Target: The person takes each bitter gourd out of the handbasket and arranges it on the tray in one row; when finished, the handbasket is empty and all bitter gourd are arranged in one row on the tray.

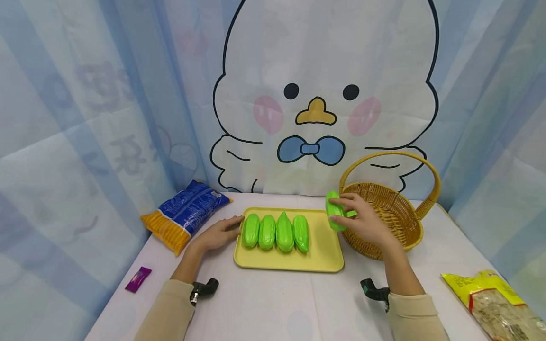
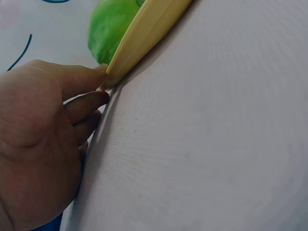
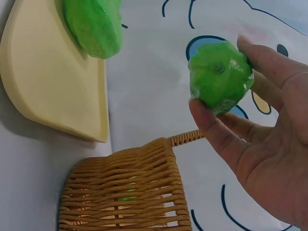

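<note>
My right hand [image 1: 362, 218] holds a ribbed green toy cucumber [image 1: 334, 208] between thumb and fingers, above the tray's right edge beside the basket. In the right wrist view its round end [image 3: 219, 72] faces the camera. Several more green toy cucumbers [image 1: 284, 233] lie in a row on the yellow tray [image 1: 290, 264]. My left hand [image 1: 217, 234] rests at the tray's left edge, its fingertips touching the rim [image 2: 139, 41]. Through the weave of the wicker basket [image 3: 130, 168], a bit of green shows inside.
The basket with its tall handle [image 1: 390, 154] stands right of the tray. A blue and orange bag [image 1: 185, 215] lies at the back left, and a small purple packet [image 1: 138, 279] nearer. At the front right is a yellow bag [image 1: 496, 303]. A printed curtain hangs behind.
</note>
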Tool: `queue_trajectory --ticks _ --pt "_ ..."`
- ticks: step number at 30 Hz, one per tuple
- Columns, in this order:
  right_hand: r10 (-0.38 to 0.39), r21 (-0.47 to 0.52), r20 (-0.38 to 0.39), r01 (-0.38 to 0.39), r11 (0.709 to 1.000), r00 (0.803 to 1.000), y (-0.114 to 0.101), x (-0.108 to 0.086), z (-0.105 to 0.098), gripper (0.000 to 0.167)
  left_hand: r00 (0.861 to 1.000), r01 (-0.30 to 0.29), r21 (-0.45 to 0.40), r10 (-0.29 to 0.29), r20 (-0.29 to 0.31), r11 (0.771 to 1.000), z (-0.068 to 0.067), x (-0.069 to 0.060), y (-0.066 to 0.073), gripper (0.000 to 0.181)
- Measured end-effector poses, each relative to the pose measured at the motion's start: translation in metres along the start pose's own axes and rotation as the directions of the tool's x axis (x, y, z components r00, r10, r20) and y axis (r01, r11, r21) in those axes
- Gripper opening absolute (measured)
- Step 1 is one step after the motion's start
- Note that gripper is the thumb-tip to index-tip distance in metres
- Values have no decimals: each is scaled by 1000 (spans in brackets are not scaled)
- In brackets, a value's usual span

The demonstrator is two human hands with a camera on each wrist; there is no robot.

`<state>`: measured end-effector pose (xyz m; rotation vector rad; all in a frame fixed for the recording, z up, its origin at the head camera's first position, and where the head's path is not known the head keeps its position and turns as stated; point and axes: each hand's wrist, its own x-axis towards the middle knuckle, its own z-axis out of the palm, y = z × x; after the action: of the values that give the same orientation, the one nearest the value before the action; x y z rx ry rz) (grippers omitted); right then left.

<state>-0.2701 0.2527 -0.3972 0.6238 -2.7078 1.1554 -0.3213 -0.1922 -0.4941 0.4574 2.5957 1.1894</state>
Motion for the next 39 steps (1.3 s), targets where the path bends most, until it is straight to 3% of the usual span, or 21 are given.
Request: queue_trajectory --ticks 10,23,39 --pt "55 -41 23 -54 998 998 -3 5 15 54 1000 -5 -4 5 -2 1000 0 1 -1 58" --pt "70 -43 120 -66 997 990 -3 7 43 54 1000 -14 1 14 -5 1000 0 0 -1 58" --pt "99 -122 167 -79 989 981 6 10 60 53 1000 -2 7 2 -8 1000 1 1 -3 58"
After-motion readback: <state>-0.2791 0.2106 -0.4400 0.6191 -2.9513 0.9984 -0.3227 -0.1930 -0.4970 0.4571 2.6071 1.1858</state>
